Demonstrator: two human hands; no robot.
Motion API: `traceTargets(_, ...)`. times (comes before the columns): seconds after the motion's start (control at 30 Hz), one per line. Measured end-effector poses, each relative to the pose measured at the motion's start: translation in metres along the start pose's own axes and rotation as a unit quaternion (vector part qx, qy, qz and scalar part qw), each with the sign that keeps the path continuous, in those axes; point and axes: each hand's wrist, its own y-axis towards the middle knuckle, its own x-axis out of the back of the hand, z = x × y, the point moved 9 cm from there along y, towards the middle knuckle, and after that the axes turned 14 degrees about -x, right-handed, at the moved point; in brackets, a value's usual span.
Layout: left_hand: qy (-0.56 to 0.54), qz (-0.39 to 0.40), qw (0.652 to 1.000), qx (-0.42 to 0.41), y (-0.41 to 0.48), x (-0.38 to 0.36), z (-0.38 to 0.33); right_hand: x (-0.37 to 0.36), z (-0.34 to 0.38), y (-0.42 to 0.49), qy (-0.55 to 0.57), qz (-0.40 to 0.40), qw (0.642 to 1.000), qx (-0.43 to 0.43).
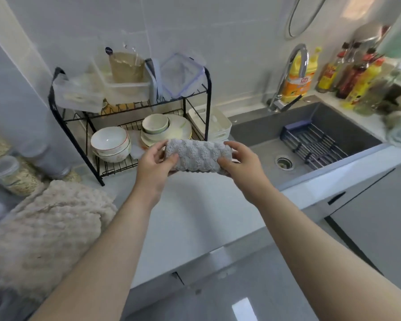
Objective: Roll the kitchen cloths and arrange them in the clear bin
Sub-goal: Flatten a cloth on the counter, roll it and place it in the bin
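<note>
- Cloth roll, grey (196,156): ribbed, rolled into a short log, held level in the air above the countertop (195,216), just in front of the dish rack (130,117).
- Left hand (154,163): grips the roll's left end, fingers curled round it, thumb pressed on the near face.
- Right hand (241,162): grips the right end, fingers wrapped over the far side, thumb on the near side.
- Beige cloths (49,228): fluffy heap lying on the counter at far left, well apart from the hands.
- Clear bin (130,90): on the rack's top shelf, holding a brown pouch; another clear tub beside it to the left.
- Bowls (110,142): stacked on the lower shelf, with plates to their right.
- Sink (310,140): grey, right of the rack, with a faucet (289,75) behind it.
</note>
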Motion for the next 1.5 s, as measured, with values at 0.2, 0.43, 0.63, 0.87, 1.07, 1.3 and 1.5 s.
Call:
traceTargets(0.2, -0.063, 0.085, 0.992, -0.065, -0.023, -0.112, -0.093, 0.112, 0.081, -0.084, 0.036, -0.068, 0.993, 0.085)
traceTargets(0.43, -0.106, 0.221, 0.960, -0.135, -0.076, -0.306, -0.176, 0.293, 0.125, -0.180, 0.095, -0.160, 0.973, 0.136)
traceTargets(0.63, -0.156, 0.321, 0.923, -0.146, -0.130, -0.450, -0.197, 0.418, 0.125, -0.254, 0.104, -0.234, 0.954, 0.157)
traceTargets(0.87, -0.167, 0.466, 0.861, -0.116, -0.201, -0.620, -0.186, 0.565, 0.085, -0.312, 0.102, -0.408, 0.899, 0.121)
traceTargets(1.07, -0.200, 0.511, 0.833, -0.073, -0.223, -0.752, -0.142, 0.674, 0.068, -0.311, 0.087, -0.489, 0.860, 0.118)
traceTargets(1.3, -0.204, 0.542, 0.815, -0.027, -0.187, -0.909, -0.084, 0.806, 0.049, -0.229, 0.167, -0.528, 0.829, 0.075)
traceTargets(1.5, -0.178, 0.576, 0.798, -0.009, -0.196, -1.029, -0.059, 0.899, 0.035, -0.200, 0.249, -0.521, 0.815, 0.047)
